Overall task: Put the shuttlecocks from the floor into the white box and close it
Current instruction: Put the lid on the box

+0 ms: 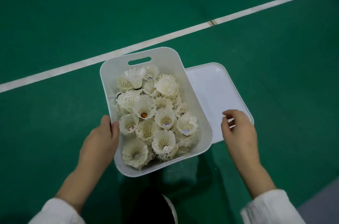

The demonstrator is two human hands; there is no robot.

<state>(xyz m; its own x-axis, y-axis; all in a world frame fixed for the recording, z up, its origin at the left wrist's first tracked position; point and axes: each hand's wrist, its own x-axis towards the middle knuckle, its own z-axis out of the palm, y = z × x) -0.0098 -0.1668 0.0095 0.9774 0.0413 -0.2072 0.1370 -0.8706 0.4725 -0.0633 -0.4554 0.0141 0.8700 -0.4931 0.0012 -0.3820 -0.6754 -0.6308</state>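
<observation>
The white box (pixel 200 113) stands open on the green floor, filled with several white feather shuttlecocks (pixel 156 113). Its flat white lid (pixel 211 91) lies on the floor right beside it, partly under the box's right side. My left hand (pixel 102 137) grips the box's left rim, thumb inside and fingers outside. My right hand (pixel 238 130) hovers over the lid's near right corner with its fingers loosely curled, holding nothing. No loose shuttlecock shows on the floor.
White court lines (pixel 165 38) cross the green floor behind the box. A dark shoe (pixel 156 205) with a white edge sits at the bottom centre, just in front of the box.
</observation>
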